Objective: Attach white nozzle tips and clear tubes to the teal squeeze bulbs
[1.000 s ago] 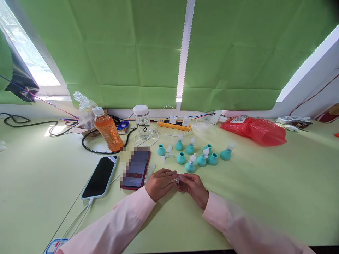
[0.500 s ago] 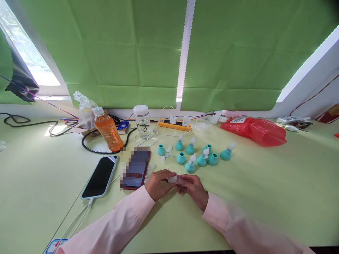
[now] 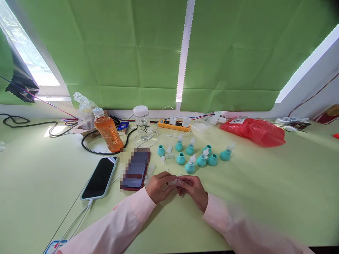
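My left hand (image 3: 159, 186) and my right hand (image 3: 194, 189) meet low over the green table (image 3: 265, 183), fingers pinched on a small clear plastic piece (image 3: 174, 182) held between them. Just beyond the hands stand several teal rubber bulbs (image 3: 181, 158), some fitted with clear white tips (image 3: 192, 158). A few loose clear tips (image 3: 168, 152) lie beside the bulbs. More clear pieces (image 3: 149, 171) rest near my left hand.
A dark phone (image 3: 100, 177) on a white cable and a red-cased phone (image 3: 135, 171) lie at the left. Behind stand an orange drink bottle (image 3: 108, 129), a clear jar (image 3: 142, 122), a yellow power strip (image 3: 174, 125) and a red plastic bag (image 3: 254, 130).
The hands stay together in the same spot; the fingers have shifted slightly on the clear piece, which now lies more crosswise between them.
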The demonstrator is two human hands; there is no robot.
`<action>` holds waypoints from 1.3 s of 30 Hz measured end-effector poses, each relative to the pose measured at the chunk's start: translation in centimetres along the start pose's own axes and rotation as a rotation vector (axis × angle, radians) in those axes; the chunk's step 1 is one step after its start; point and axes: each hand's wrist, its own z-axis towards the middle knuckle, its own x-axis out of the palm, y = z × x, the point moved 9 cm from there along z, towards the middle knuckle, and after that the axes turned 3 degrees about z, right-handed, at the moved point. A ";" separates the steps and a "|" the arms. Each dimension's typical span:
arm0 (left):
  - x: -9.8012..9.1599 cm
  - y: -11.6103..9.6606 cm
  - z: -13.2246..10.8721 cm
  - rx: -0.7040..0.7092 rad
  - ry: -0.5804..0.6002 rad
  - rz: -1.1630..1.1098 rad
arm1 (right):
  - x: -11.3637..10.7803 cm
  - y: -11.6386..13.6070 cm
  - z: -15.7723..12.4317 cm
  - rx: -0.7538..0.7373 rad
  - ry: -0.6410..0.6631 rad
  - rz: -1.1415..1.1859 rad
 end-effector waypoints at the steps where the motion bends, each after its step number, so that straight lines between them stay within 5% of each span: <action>1: 0.0 0.1 0.0 -0.009 0.000 -0.003 | 0.0 0.2 -0.1 -0.023 -0.005 -0.056; 3: -0.1 0.2 -0.1 -0.031 -0.014 -0.018 | -0.4 1.1 -0.5 -0.124 -0.036 -0.225; 6: -0.5 0.7 -0.1 -0.085 -0.036 -0.045 | -2.0 5.3 -2.0 -0.480 -0.163 -0.596; 8: -0.8 0.9 -0.1 -0.120 -0.047 -0.057 | -3.5 8.5 -3.6 -0.754 -0.294 -0.825; 11: -1.2 1.2 0.1 -0.165 -0.070 -0.086 | -7.0 12.0 -5.0 -0.945 -0.579 -1.083; 14: -1.3 1.9 0.0 -0.266 -0.101 -0.125 | -10.0 12.9 -4.2 -0.824 -0.800 -1.366; 18: -1.3 3.0 -0.4 -0.395 -0.118 -0.158 | -11.7 11.0 -1.8 -0.564 -0.735 -1.588; 26: -0.6 3.1 -0.6 -0.401 -0.050 -0.234 | -14.0 9.2 -0.4 -0.361 -0.668 -1.615; 31: -0.8 3.8 -0.7 -0.478 -0.111 -0.277 | -13.6 9.3 -0.6 -0.335 -0.629 -1.557; 33: -1.0 4.1 -0.8 -0.507 -0.156 -0.309 | -12.8 10.4 -1.5 -0.458 -0.651 -1.477; 36: -1.2 4.5 -0.9 -0.525 -0.197 -0.352 | -10.3 13.3 -4.7 -0.830 -0.703 -1.247; 39: -1.2 4.7 -0.8 -0.524 -0.205 -0.411 | -6.7 14.7 -7.8 -1.079 -0.635 -1.072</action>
